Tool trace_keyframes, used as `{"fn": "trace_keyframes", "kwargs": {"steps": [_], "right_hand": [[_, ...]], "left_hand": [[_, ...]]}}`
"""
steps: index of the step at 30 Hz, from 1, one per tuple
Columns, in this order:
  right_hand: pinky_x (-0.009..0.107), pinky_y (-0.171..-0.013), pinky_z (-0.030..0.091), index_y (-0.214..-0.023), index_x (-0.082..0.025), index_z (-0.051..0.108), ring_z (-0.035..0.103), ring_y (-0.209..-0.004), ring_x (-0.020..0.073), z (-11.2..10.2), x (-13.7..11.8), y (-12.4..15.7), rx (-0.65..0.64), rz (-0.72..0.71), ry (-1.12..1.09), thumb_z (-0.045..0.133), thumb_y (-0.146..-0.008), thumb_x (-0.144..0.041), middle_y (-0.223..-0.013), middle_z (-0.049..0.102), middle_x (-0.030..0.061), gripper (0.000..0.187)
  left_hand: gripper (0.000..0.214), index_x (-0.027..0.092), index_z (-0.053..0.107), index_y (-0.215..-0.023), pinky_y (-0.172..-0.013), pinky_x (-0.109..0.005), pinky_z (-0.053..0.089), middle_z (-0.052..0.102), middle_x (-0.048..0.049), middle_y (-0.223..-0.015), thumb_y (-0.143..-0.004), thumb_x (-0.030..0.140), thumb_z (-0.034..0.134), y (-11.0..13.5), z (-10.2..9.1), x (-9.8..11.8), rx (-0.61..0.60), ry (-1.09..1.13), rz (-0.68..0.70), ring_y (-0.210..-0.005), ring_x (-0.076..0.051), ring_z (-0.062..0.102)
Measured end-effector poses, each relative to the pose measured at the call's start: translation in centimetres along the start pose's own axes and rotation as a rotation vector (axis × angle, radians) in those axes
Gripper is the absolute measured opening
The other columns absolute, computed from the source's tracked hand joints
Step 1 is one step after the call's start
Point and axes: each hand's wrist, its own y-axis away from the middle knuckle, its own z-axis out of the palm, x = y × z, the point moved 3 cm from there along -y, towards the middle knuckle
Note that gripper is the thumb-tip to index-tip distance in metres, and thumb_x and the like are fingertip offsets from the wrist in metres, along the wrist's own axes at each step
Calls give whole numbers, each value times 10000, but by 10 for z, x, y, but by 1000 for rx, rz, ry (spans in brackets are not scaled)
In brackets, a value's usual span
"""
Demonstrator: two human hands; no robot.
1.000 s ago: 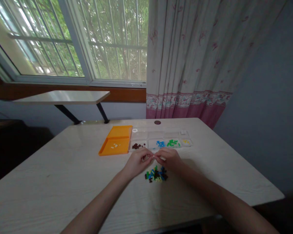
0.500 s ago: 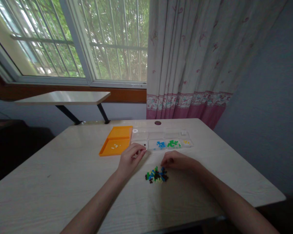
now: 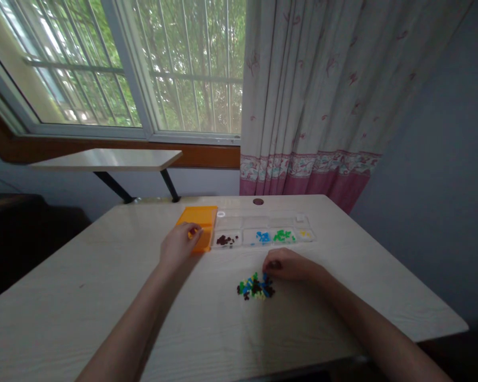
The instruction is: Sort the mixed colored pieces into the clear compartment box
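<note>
My left hand (image 3: 178,245) lies over the front part of the orange tray (image 3: 201,215), its fingers curled down onto it. Whether it pinches a small piece is hidden. My right hand (image 3: 287,265) rests on the wooden table (image 3: 103,276) with its fingers curled, the fingertips touching the far right edge of a small pile of mixed bricks (image 3: 255,288) in blue, green, brown and yellow. Beyond both hands stands a clear compartment box (image 3: 258,222) with brown bricks (image 3: 224,240), blue bricks (image 3: 263,236), green bricks (image 3: 282,235) and yellow bricks (image 3: 304,233) sorted in its front row.
A cable hole (image 3: 257,201) sits at the table's far edge. Behind the table are a window, a narrow shelf (image 3: 107,158) on dark brackets and a flowered curtain (image 3: 310,106). The table's right edge drops off beside a blue wall.
My hands were together above the pile a second ago. The left hand has since moved left, past the brown compartment, onto the orange tray. The right hand has sunk to the pile's edge.
</note>
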Motion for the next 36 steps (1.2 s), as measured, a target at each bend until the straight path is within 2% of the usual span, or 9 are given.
{"fn": "trace_keyframes", "kwargs": {"steps": [2, 5, 9, 12, 14, 16, 21, 24, 36], "right_hand": [[194, -592, 411, -819, -171, 664, 522, -601, 98, 1, 1, 1, -3, 1, -6, 534, -782, -187, -673, 614, 5, 136], [187, -579, 407, -841, -174, 660, 519, -596, 93, 2, 2, 1, -17, 8, -33, 541, -765, -165, -678, 611, -1, 141], [190, -579, 405, -821, -172, 648, 515, -599, 96, 1, 2, 1, -33, 28, -38, 540, -768, -169, -675, 599, -5, 120], [199, -590, 409, -820, -171, 628, 520, -622, 105, -1, 2, 0, 11, 62, -25, 528, -786, -177, -707, 601, 5, 106], [210, -607, 416, -838, -172, 611, 525, -644, 113, -2, 1, -1, 65, 78, -14, 520, -801, -186, -743, 606, 15, 100], [222, -633, 425, -853, -172, 595, 535, -673, 121, -1, -1, -2, 127, 77, 0, 507, -823, -205, -777, 610, 26, 99], [229, -675, 431, -874, -179, 573, 564, -749, 135, 6, -8, -6, 261, 66, 86, 477, -860, -238, -836, 620, 36, 114], [219, -655, 421, -873, -178, 567, 570, -734, 131, 7, -14, -8, 305, 65, 158, 456, -876, -251, -836, 621, 35, 132], [210, -628, 405, -863, -192, 575, 587, -674, 122, 9, -27, -12, 307, 88, 322, 447, -887, -282, -794, 630, 27, 159]], "left_hand": [[225, 191, 640, -823, -580, -290, 376, 639, -80, -834, -792, 361, 497, -4, 1, -21, -57, -89, -88, -739, -226, 562], [212, 192, 644, -782, -553, -292, 365, 639, -98, -823, -781, 357, 512, -4, 3, -38, -127, -141, -145, -734, -246, 568], [190, 190, 657, -799, -560, -295, 378, 641, -115, -859, -772, 316, 518, -4, 4, -44, -161, -140, -140, -756, -255, 578], [192, 186, 662, -833, -595, -305, 400, 645, -119, -888, -773, 275, 504, -4, 4, -41, -138, -136, -117, -792, -260, 581], [206, 176, 658, -859, -645, -319, 416, 648, -113, -901, -778, 261, 489, -3, 7, -29, -109, -97, -72, -821, -257, 579], [217, 165, 655, -861, -697, -321, 426, 650, -98, -895, -788, 266, 476, 2, 12, -7, -98, 19, 23, -833, -239, 578], [175, 189, 656, -818, -709, -253, 434, 636, -48, -799, -807, 260, 496, 32, 29, 74, -265, 378, 404, -789, -162, 572], [137, 199, 655, -825, -696, -250, 429, 624, -36, -772, -787, 277, 550, 45, 32, 101, -289, 418, 473, -771, -157, 564], [63, 190, 617, -763, -710, -271, 433, 617, -35, -766, -761, 226, 565, 51, 36, 105, -252, 410, 519, -776, -163, 556]]}}
